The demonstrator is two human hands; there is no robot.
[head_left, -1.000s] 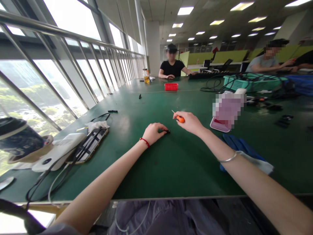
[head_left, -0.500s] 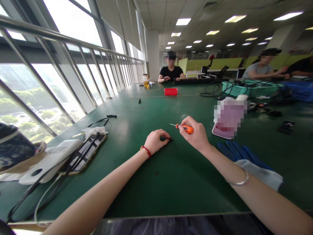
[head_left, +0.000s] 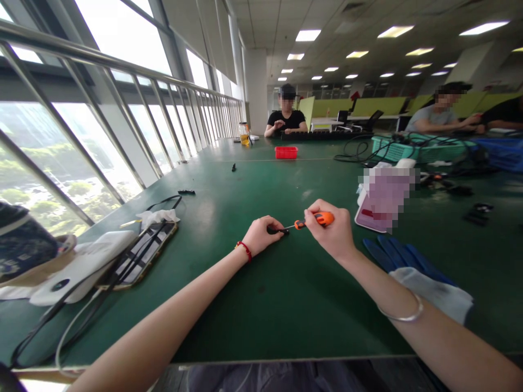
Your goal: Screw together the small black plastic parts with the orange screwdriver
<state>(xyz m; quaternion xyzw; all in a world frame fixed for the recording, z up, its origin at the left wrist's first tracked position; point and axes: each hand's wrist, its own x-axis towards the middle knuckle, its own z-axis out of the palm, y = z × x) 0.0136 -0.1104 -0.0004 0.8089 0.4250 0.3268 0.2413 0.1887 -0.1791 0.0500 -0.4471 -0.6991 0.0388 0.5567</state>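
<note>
My left hand (head_left: 262, 235) rests on the green table and pinches a small black part (head_left: 285, 232) between thumb and fingers. Much of that part is hidden by the fingers, so its kind is not clear. My right hand (head_left: 333, 231) is closed around the orange and black handle of a screwdriver (head_left: 322, 219). The thin metal shaft points left, with its tip at or very near the black part; whether they touch I cannot tell.
A blue-and-white glove (head_left: 433, 286) and a pink-cased phone (head_left: 373, 212) lie at right. A red tray (head_left: 286, 153) stands ahead, with a teal basket (head_left: 392, 149) at far right. Left are a white device (head_left: 81, 267), a phone (head_left: 143, 261) and cables. Co-workers sit beyond.
My right hand has moved slightly right and down, and the screwdriver's tip has come down to the black part. My left hand has stayed in place.
</note>
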